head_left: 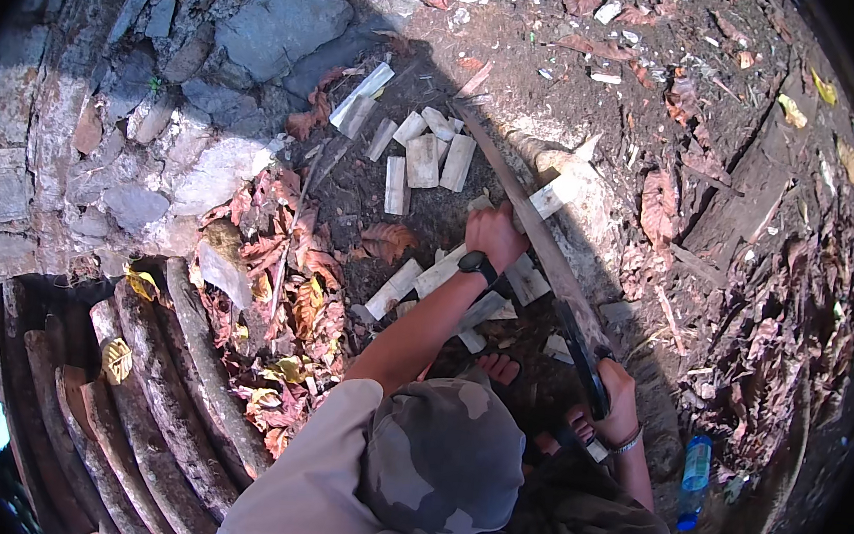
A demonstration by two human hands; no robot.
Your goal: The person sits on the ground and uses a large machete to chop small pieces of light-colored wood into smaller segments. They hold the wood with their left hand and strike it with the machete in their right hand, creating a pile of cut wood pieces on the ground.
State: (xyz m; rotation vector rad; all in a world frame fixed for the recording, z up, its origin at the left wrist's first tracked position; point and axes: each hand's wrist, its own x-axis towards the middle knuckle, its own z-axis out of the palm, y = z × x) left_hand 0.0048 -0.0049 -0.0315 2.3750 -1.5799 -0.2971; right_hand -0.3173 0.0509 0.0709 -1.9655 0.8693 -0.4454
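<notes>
Toward the right side of the dirt ground (603, 75), away from its stone-lined left edge, right hand (620, 395) closed around the black handle (582, 360) of a long-bladed tool (540, 231); saw or machete, can't tell from where I stand. Tip slants toward the ground's far edge, beside loose wood blocks (421, 161). Left hand (495, 237) just left of the blade, at the near end of a pale wood piece (556, 193); fingers partly hidden, can't tell if gripping. Blade passes over that piece; contact unclear.

Handling, my judgement: tool stiff, moderate weight, probably heaviest near the wide handle end; hold by the handle only, keep off the blade edges. Wood piece looks light, rigid, dry, may roll or skid; take it by the end well away from the blade.

More cut pieces (395, 290) nearer the person. Bark-covered logs (200, 375) at the near-left corner, blue bottle (696, 474) near-right.
</notes>
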